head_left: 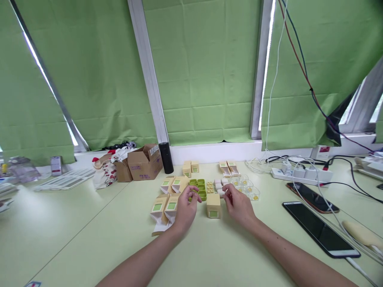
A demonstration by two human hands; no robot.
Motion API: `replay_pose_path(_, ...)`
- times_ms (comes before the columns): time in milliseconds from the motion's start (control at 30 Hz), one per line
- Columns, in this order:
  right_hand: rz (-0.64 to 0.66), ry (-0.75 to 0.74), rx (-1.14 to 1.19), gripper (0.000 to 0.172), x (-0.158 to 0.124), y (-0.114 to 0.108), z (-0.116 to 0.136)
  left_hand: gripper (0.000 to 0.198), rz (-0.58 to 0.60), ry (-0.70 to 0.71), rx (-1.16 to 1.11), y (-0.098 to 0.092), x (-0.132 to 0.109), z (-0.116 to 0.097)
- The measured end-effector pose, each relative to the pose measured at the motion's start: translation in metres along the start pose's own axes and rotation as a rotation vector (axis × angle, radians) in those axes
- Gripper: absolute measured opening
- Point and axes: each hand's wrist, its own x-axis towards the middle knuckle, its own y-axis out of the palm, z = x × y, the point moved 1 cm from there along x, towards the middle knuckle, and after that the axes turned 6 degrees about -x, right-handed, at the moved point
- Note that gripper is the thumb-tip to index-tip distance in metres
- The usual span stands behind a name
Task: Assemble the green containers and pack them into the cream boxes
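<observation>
A small closed tan box (213, 206) with a green square on its front stands between my two hands, touched by neither. My left hand (188, 205) hovers at the green trays (201, 188), fingers curled; whatever they hold, if anything, is too small to make out. Over the right side of the box, my right hand (238, 204) has its fingertips near the white pieces (220, 186), and its grip is unclear. Small yellow pieces (210, 187) lie between the trays and the white pieces. Clear round cups (245, 186) sit behind my right hand. Several open tan boxes (158, 207) stand left of my left hand.
Closed small boxes (187, 169) and two open ones (229, 169) stand farther back. A cardboard box (145, 162) and black cylinder (166, 158) are back left. Phones (320, 228), a power strip (302, 175) and loose cables lie at the right.
</observation>
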Motion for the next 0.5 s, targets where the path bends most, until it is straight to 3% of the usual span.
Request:
replay_pose_path(133, 0.068, 0.034, -0.081, 0.019, 0.001, -0.004, 0.003, 0.011, 0.001, 0.078, 0.047, 0.000, -0.001, -0.001)
replay_pose_path(233, 0.202, 0.077, -0.182, 0.022, 0.000, -0.008, 0.009, 0.018, 0.073, 0.165, 0.236, 0.001, -0.006, -0.005)
replay_pose_path(333, 0.369, 0.074, -0.275, 0.017, -0.003, -0.010, 0.017, 0.039, 0.217, 0.248, 0.368, 0.005, -0.014, -0.010)
replay_pose_path(433, 0.400, 0.050, -0.310, 0.015, -0.006, -0.012, 0.024, 0.050, 0.380, 0.302, 0.400, 0.011, -0.020, -0.012)
replay_pose_path(500, 0.408, 0.031, -0.341, 0.016, -0.008, -0.013, 0.026, 0.051, 0.424, 0.325, 0.439, 0.015, -0.021, -0.012)
